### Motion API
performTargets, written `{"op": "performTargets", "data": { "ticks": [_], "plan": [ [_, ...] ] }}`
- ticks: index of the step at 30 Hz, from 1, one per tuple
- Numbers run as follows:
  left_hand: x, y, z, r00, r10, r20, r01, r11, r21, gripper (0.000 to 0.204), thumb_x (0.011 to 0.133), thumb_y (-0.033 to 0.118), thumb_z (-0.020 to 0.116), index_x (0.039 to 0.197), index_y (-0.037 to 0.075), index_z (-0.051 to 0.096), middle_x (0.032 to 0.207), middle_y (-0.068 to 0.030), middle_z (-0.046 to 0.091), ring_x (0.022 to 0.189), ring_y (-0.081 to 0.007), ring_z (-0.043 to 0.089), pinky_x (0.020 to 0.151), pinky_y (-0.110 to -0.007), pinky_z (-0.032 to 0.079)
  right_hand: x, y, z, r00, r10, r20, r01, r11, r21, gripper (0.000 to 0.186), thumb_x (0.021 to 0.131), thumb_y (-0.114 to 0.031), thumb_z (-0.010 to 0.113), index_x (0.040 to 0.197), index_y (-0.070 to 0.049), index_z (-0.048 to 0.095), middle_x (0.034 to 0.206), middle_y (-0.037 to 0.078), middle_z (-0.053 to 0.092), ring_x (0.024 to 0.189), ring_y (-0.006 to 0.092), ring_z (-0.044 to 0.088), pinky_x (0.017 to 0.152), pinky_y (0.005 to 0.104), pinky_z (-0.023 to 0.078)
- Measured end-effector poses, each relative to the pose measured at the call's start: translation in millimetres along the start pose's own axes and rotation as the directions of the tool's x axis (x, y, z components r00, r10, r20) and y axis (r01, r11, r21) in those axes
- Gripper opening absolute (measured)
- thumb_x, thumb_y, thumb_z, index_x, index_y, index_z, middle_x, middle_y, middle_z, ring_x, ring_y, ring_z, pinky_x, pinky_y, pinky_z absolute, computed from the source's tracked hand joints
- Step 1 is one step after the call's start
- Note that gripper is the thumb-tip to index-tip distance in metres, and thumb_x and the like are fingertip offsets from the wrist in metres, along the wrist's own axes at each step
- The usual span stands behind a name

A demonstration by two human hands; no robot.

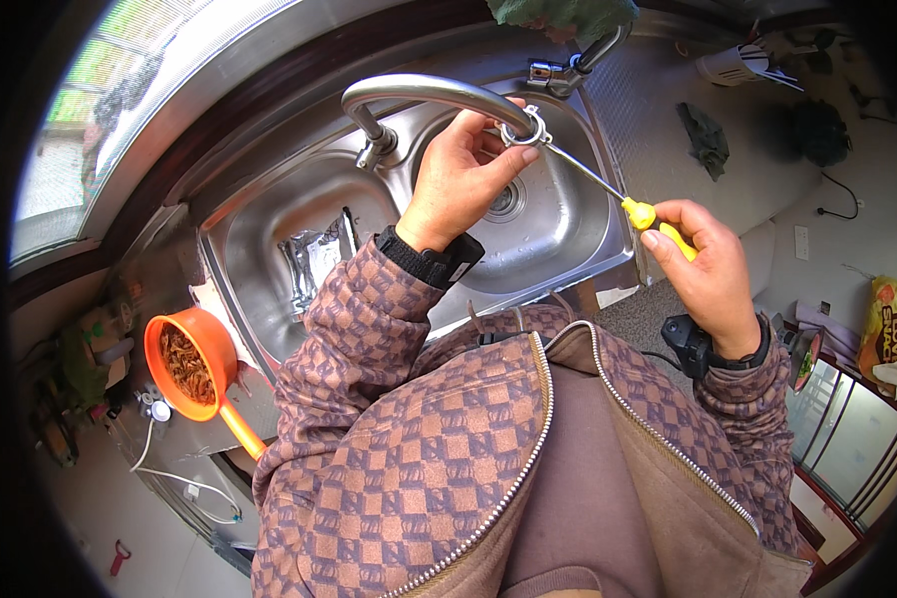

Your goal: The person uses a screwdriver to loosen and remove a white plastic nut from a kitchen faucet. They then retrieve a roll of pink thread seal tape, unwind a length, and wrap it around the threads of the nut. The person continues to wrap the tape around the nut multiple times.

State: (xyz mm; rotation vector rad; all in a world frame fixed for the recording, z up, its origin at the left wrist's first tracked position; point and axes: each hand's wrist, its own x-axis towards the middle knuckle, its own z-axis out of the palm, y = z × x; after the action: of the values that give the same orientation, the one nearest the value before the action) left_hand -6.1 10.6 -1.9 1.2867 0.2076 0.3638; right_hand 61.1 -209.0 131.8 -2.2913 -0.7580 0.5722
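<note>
My left hand (453, 179) has its fingers closed round a small metal ring clamp (535, 137) at the end of the curved steel faucet spout (419, 88). My right hand (708, 269) grips a screwdriver (638, 212) by its yellow handle. The long thin shaft points up-left, with its tip at the clamp. Below the spout is the steel double-basin sink (558, 259), with a drain (503, 202) in the right basin and crumpled foil-like material (307, 259) in the left basin.
An orange ladle (199, 334) holding brown bits sits at left. Behind is a second faucet (558, 72) with green cloth over it. A dark rag (708, 140) and white holder (728, 65) lie on the right counter. A yellow bag (887, 329) is far right; a window (80, 149) is upper left.
</note>
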Motion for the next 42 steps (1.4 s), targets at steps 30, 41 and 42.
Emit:
{"op": "performTargets", "data": {
  "ticks": [30, 41, 42],
  "plan": [
    [1, 2, -2, 1.0, -0.007, 0.003, 0.007, 1.0, -0.031, 0.044, 0.08, 0.008, 0.071, 0.12, 0.003, 0.055, 0.091, 0.0001, 0.063, 0.075, -0.0056, 0.056, 0.069, -0.02, 0.048, 6, 15, -18, 0.928, 0.126, 0.351, -0.299, 0.814, 0.498, 0.036, 0.092, -0.01, 0.05, 0.126, 0.003, 0.049, 0.086, 0.008, 0.063, 0.049, 0.0027, 0.044, 0.047, 0.0149, 0.038],
    [6, -5, -1, 1.0, -0.013, -0.011, 0.013, 1.0, -0.023, 0.043, 0.08, 0.008, 0.071, 0.12, 0.003, 0.057, 0.086, 0.0032, 0.061, 0.07, -0.0032, 0.052, 0.065, -0.018, 0.045, -5, -11, -10, 0.927, -0.364, 0.087, 0.363, 0.819, -0.444, 0.045, 0.077, -0.003, 0.063, 0.122, -0.004, 0.056, 0.084, 0.013, 0.057, 0.065, 0.028, 0.055, 0.058, 0.0306, 0.045],
    [7, -5, -1, 1.0, -0.01, -0.002, 0.01, 0.999, -0.031, 0.042, 0.08, 0.008, 0.071, 0.12, 0.003, 0.057, 0.086, 0.0034, 0.061, 0.07, -0.003, 0.051, 0.065, -0.018, 0.045, -3, -12, -11, 0.922, -0.378, 0.087, 0.373, 0.8, -0.47, 0.044, 0.078, -0.003, 0.062, 0.122, -0.004, 0.056, 0.084, 0.012, 0.058, 0.064, 0.0264, 0.056, 0.058, 0.0306, 0.046]
  ]
}}
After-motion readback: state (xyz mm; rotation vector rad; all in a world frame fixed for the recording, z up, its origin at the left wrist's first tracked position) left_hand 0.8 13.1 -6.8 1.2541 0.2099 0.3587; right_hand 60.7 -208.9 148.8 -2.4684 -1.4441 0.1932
